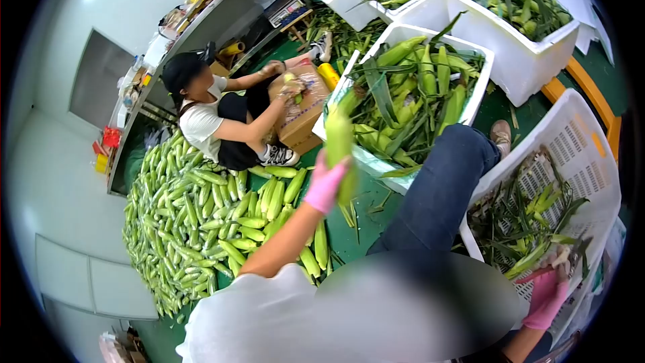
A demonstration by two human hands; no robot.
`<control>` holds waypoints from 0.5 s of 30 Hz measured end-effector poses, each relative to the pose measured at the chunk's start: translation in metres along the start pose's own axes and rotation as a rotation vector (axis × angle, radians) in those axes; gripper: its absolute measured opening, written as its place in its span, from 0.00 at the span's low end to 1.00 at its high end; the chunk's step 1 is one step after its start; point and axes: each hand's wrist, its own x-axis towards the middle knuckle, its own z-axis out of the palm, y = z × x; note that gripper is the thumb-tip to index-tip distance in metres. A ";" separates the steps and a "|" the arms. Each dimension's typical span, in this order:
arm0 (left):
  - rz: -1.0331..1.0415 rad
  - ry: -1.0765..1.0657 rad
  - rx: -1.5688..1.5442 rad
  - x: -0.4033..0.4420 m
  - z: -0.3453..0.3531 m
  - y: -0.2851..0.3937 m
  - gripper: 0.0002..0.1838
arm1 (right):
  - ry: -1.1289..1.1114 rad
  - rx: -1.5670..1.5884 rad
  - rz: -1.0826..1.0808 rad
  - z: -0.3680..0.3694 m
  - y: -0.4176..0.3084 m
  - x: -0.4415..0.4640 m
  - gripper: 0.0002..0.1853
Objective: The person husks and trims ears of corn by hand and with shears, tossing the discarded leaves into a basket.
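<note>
My left hand (327,185), in a pink glove, is wrapped round an ear of corn (338,144) in green husk. The ear is held upright and a little blurred, beside a white foam box (485,70) heaped with more corn. At the lower right, my right hand (547,296), also pink-gloved, is closed at the edge of a white plastic basket (583,131). A thin red piece and something pale show at its fingers, but I cannot make out what it holds. Loose husks and leaves (531,218) lie in the basket.
On the left, a large pile of corn ears (195,208) covers the green floor. Behind it a person (208,107) sits handling an ear over a cardboard box (306,107). More foam boxes of corn (524,10) stand at the back, and a cluttered shelf (195,20) runs along the wall.
</note>
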 end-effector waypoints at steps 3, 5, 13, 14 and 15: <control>-0.157 0.158 0.572 0.004 -0.121 -0.077 0.48 | 0.080 0.375 0.053 0.020 0.023 0.004 0.30; -0.492 0.252 1.016 -0.030 -0.173 -0.128 0.48 | -0.274 0.269 0.186 0.036 0.011 0.004 0.28; 0.522 0.328 0.681 0.077 -0.079 -0.067 0.11 | -0.145 0.131 0.193 0.043 0.043 0.022 0.30; 0.715 0.200 0.577 0.100 -0.040 -0.022 0.13 | -0.131 0.200 0.236 0.050 0.037 0.028 0.35; 0.749 0.101 0.429 0.120 0.001 0.008 0.12 | -0.115 0.275 0.270 0.051 0.035 0.028 0.39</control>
